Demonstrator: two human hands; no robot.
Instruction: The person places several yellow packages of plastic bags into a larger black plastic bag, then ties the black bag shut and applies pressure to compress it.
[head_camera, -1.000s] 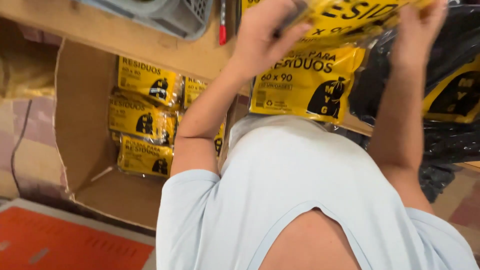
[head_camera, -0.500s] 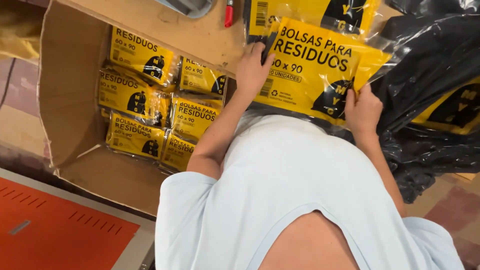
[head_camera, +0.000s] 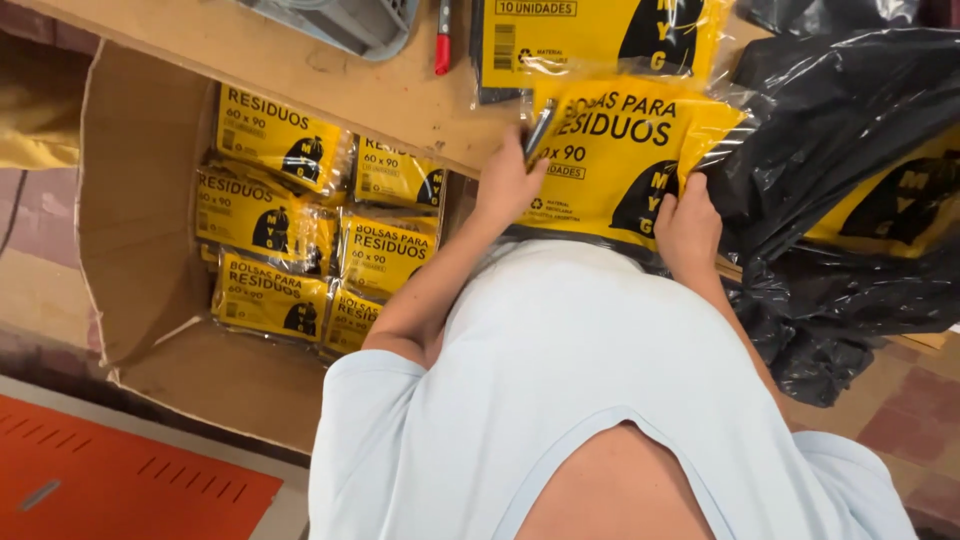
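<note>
A yellow plastic packet of black bin bags lies at the wooden table's near edge, held between both hands. My left hand grips its left edge, with a thin dark tool between the fingers. My right hand pinches its lower right corner. A second yellow packet lies just beyond it on the table.
An open cardboard box on the floor to the left holds several yellow packets. A heap of loose black plastic bags covers the table's right side. A red marker and a grey crate sit farther back. Orange mat at bottom left.
The packet was held up high a second ago; both hands have brought it down onto the table's near edge. The view has tilted lower, showing more of the box.
</note>
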